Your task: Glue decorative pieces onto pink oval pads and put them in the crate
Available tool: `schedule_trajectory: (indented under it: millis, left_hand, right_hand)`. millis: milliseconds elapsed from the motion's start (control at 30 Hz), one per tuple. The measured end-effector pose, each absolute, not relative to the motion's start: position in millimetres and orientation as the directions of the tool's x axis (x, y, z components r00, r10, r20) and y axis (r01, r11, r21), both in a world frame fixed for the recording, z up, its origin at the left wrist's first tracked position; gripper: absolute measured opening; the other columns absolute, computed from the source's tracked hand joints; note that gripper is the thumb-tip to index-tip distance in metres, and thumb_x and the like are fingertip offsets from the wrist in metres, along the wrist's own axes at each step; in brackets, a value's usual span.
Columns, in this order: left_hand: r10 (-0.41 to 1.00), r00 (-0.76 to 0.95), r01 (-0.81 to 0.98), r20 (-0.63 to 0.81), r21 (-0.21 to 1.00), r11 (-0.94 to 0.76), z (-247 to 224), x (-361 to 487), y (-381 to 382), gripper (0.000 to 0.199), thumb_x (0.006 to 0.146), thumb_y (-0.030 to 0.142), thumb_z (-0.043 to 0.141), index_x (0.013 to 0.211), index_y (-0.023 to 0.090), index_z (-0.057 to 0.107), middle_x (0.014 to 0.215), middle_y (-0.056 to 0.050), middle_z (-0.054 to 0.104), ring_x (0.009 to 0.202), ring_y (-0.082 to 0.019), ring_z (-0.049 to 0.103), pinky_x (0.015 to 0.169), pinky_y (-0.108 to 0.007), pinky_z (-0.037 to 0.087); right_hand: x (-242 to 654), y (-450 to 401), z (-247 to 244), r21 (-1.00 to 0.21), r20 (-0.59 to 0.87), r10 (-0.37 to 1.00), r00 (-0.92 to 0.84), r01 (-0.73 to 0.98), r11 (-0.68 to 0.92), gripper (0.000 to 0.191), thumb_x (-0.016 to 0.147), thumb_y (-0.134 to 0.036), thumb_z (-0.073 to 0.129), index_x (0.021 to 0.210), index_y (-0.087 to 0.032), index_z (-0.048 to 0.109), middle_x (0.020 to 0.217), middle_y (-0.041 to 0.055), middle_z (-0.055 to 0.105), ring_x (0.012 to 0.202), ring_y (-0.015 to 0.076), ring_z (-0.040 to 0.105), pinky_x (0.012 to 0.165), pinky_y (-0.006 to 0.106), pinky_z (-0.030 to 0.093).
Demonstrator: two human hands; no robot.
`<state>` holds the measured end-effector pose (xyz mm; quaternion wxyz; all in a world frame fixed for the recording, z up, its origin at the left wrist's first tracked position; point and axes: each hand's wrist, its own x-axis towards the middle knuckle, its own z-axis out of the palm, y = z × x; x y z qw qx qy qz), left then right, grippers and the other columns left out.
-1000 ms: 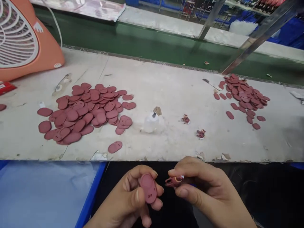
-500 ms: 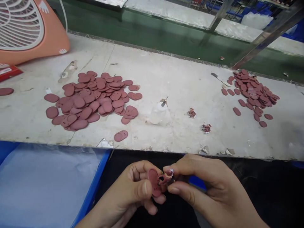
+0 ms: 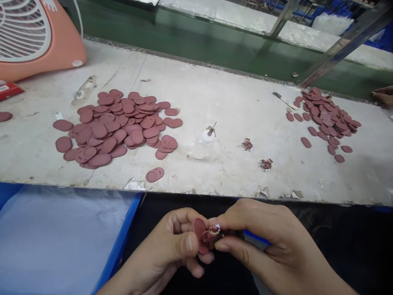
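Note:
My left hand (image 3: 172, 246) holds a flat oval maroon rubber piece (image 3: 199, 228) upright between thumb and fingers. My right hand (image 3: 260, 233) pinches a small crumpled maroon part (image 3: 211, 234) with a white tip, pressing it against the oval's face. The fingers hide most of the oval's lower part. A blue object (image 3: 256, 239) shows beneath my right hand, mostly hidden. Both hands are below the front edge of a worn white workbench (image 3: 215, 180), over a dark surface.
Maroon oval pieces lie in a large pile (image 3: 116, 131) and a smaller pile (image 3: 325, 119) on the bench, with a small white bottle (image 3: 203, 145) between them. An orange fan (image 3: 39, 41) stands far left. A plastic-lined blue crate (image 3: 61, 241) sits lower left. A co-worker's hand (image 3: 383, 96) shows far right.
My hands have brought the small part from beside the oval piece onto its face. The view has tilted slightly, and a co-worker's hand has appeared at the far right.

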<state>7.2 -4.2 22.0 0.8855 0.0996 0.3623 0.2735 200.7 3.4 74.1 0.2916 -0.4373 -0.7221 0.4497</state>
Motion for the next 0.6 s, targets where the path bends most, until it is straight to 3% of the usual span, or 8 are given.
schedule_trajectory:
  millis: [200, 600]
  left_hand:
    - [0.548, 0.611, -0.409, -0.572, 0.365, 0.837, 21.0, 6.3, -5.0, 0.034, 0.054, 0.042, 0.090, 0.070, 0.018, 0.072, 0.060, 0.005, 0.065, 0.058, -0.008, 0.065, 0.048, -0.013, 0.053]
    - [0.531, 0.608, -0.374, -0.591, 0.376, 0.848, 20.0, 6.8, -5.0, 0.038, 0.052, 0.044, 0.090, 0.072, 0.017, 0.072, 0.061, 0.003, 0.067, 0.056, -0.008, 0.064, 0.049, -0.013, 0.051]
  right_hand:
    - [200.8, 7.2, 79.5, -0.901, 0.030, 0.877, -0.480, 0.368, 0.232, 0.027, 0.085, -0.005, 0.067, 0.106, -0.023, 0.070, 0.085, -0.0031, 0.073, 0.078, 0.0064, 0.067, 0.074, 0.011, 0.051]
    - [203.5, 5.1, 82.2, -0.858, 0.000, 0.829, -0.559, 0.425, 0.287, 0.017, 0.091, -0.011, 0.062, 0.105, -0.018, 0.067, 0.087, -0.0012, 0.070, 0.077, 0.0066, 0.064, 0.072, 0.013, 0.049]
